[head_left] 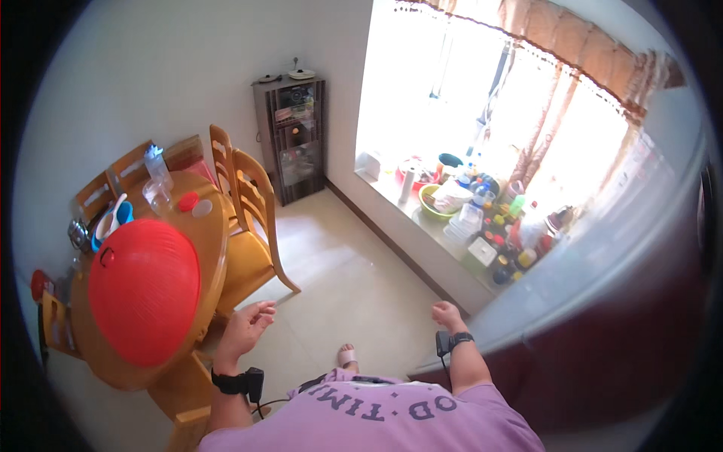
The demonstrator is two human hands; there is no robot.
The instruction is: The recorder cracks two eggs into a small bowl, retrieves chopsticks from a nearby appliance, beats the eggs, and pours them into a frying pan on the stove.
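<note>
Hovering over the pale tiled floor (339, 264): both bare hands, out in front of the body.

- Left hand (247, 328): half unfurled, fingers loosely bent and a bit apart, touching only air. Nearest thing is the yellow-brown wooden chair with a slatted back (252, 260), just beyond it, pulled up at the oval wooden table (209, 235).
- Right hand (449, 315): fingers curled in, loose-fist look (can't tell whether the tips meet the palm). Near the white wall (407, 235) under the cluttered windowsill (416, 217).

Each wrist wears a black strap with a small box. Big red dome-shaped cover (147, 294) sits on the table, left of the left hand. Tall dark narrow cabinet (263, 139) stands in the far corner, two flat items on top.
</note>
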